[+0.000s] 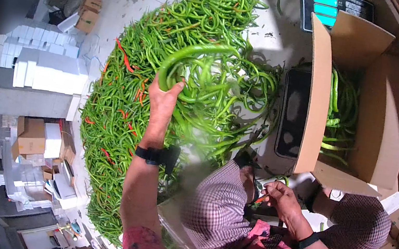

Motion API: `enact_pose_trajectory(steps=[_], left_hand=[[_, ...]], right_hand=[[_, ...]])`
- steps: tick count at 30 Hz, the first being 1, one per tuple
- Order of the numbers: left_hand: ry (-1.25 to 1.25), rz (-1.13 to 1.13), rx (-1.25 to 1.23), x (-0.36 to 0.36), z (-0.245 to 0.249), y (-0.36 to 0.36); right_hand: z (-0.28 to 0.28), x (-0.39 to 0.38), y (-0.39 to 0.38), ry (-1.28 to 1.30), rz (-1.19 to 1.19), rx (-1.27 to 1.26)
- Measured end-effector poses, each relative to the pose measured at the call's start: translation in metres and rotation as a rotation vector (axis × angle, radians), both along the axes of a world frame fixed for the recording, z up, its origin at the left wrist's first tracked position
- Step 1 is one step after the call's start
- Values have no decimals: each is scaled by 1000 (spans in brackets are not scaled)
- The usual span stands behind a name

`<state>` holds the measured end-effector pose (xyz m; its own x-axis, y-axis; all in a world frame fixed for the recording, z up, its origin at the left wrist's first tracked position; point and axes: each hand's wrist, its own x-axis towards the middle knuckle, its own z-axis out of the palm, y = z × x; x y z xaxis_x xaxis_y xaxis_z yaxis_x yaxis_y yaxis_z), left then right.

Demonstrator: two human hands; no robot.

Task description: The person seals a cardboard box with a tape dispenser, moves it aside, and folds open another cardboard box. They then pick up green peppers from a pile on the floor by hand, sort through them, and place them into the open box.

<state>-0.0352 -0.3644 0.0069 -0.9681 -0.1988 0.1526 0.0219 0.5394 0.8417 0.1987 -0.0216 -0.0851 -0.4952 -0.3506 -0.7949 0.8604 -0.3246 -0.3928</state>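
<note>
My left hand [163, 100] is closed around a few long green chili peppers [199, 49], lifted above a big heap of green peppers [125, 96]. One of them curves in a wide arc to the right; motion blurs the peppers beneath. Close to my knees, my right hand [285, 203] is closed, with a small orange-red pepper [259, 199] at its fingertips. Much of that pepper is hidden by the fingers. A few red peppers [125, 55] lie scattered through the heap.
To the right, an open cardboard box [317, 102] holding some green peppers [338, 116] stands by a dark scale platform [293, 114]. Its lit display [325, 9] is behind. White foam boxes [50, 70] and cartons [31, 137] are stacked at left.
</note>
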Motion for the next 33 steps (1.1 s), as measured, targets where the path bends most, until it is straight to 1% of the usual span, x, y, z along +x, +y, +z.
enact_pose_trajectory(steps=[2, 3, 4, 6, 8, 10, 12, 13, 14, 15, 16, 18, 19, 20, 22, 23, 24, 26, 27, 28, 30, 31, 32, 33], left_hand=[[-113, 94, 327, 10, 22, 2], [-41, 99, 416, 15, 27, -1], [-27, 98, 408, 21, 37, 1], [14, 53, 597, 34, 57, 8], [64, 59, 644, 47, 78, 23], [73, -42, 722, 59, 87, 26], [84, -75, 713, 71, 100, 36], [87, -77, 722, 78, 106, 43], [86, -80, 732, 85, 111, 49], [91, -78, 677, 92, 115, 53], [88, -89, 686, 98, 117, 58], [74, -92, 709, 110, 122, 66], [81, -110, 709, 116, 124, 73], [61, -136, 767, 121, 125, 78], [63, -118, 789, 134, 121, 86], [133, -70, 799, 139, 114, 90], [128, -66, 806, 143, 106, 92], [121, -109, 880, 152, 96, 100], [119, -129, 922, 161, 93, 107], [115, -124, 927, 165, 88, 114], [102, -66, 1094, 172, 81, 125], [111, -43, 1036, 176, 85, 134], [100, -38, 1041, 180, 85, 140], [82, -18, 1103, 183, 84, 146]], right_hand=[[6, 2, 1, 10, 18, 20], [10, 2, 2, 36, -5, -2], [13, 2, 3, 62, -28, -25], [14, 3, 6, 106, -18, -22], [26, -1, 10, 212, 6, 31], [51, -6, 13, 275, -7, 40], [85, -12, 15, 559, -21, 195], [107, -16, 18, 644, -3, 233], [118, -20, 18, 645, -11, 239], [128, -24, 18, 889, -67, 357], [140, -29, 18, 1131, -120, 479], [187, -39, 20, 1178, -122, 608], [195, -43, 21, 1172, -90, 552], [199, -47, 18, 1172, -91, 555], [204, -48, 15, 911, -34, 138], [209, -47, 17, 799, 57, 45], [213, -43, 19, 683, 148, -49], [199, -33, 18, 702, 255, -102], [191, -27, 17, 722, 261, -141], [190, -23, 19, 771, 322, -151], [176, -13, 18, 840, 390, -130], [183, -10, 19, 758, 428, -99], [181, -6, 19, 746, 428, -96], [177, -2, 17, 817, 387, 37]])
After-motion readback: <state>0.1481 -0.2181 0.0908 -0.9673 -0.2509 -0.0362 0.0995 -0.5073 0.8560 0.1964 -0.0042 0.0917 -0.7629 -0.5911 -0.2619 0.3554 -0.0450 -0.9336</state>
